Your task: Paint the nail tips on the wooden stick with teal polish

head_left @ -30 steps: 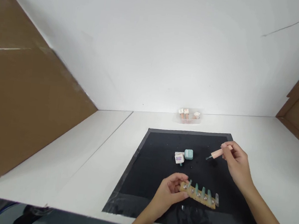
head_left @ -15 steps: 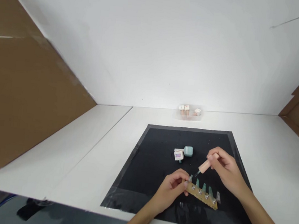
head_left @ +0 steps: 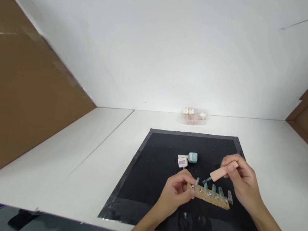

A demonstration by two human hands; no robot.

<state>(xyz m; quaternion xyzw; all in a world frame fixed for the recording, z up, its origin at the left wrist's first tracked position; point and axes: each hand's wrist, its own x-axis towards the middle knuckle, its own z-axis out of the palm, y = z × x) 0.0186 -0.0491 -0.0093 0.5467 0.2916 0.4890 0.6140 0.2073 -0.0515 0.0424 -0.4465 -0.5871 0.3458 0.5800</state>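
Note:
My left hand pinches the left end of a tan nail tip stand with silver studs along it. Several false nails stick up from the stand; the middle ones look green, and the rightmost is clear. Between the fingers of my right hand is a nail polish brush with a peach handle. Its dark green bristles point down-left, close to the leftmost nails; I cannot tell whether they touch. Beyond my left hand sit a teal nail polish bottle and a white cap-like block with a purple picture.
A black mat lies under the work on the white table. Behind it, a clear plastic box holds several peach-handled pieces with white tops. Brown cardboard panels stand at left and right, with a white wall at the back.
My right hand has brought the brush down and left, from above the mat to beside the nails. My left hand keeps hold of the stand, its grip slightly shifted.

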